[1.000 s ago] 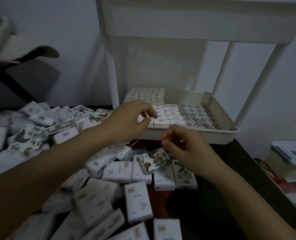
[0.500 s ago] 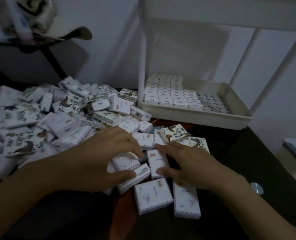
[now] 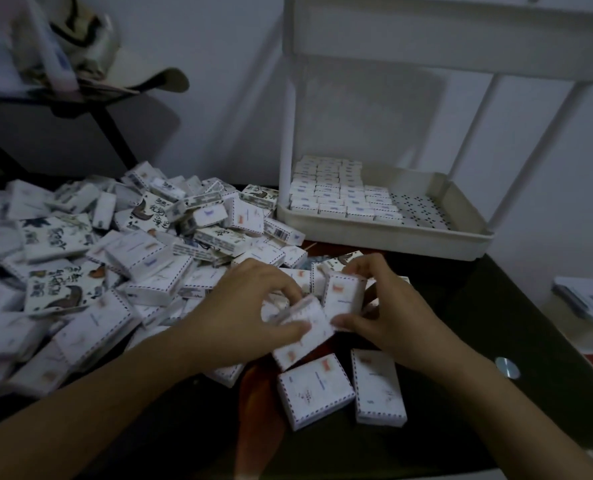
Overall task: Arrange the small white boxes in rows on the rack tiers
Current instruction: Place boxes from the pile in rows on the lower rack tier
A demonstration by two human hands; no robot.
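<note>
step: we judge this as gathering loose boxes off the table for a carry to the rack.
left hand: left hand sits at 9 o'clock of the pair, thumb under and fingers over, pinching a tilted box. The box is blurred, so we can't read its face.
right hand: right hand is at 3 o'clock, fingertips and thumb pinching an upright box that touches the tilted one.
pile: pile of small white boxes lies jumbled at 9 to 11 o'clock of the hands.
spare: two flat boxes lie side by side at 6 o'clock, just below the hands.
rack tier: rack tier is at 1 o'clock, well apart from the hands. Rows fill its left part, and the perforated floor is bare on the right.
how-to: we'd turn both boxes the same way and press them together into one block before lifting.
placing: we'd aim for the bare strip beside the rows, narrow face up like the neighbours as far as we can tell, then push flush.
risk: the tilted box looks loosely held and could slip, and a forearm could drag the pile.
</note>
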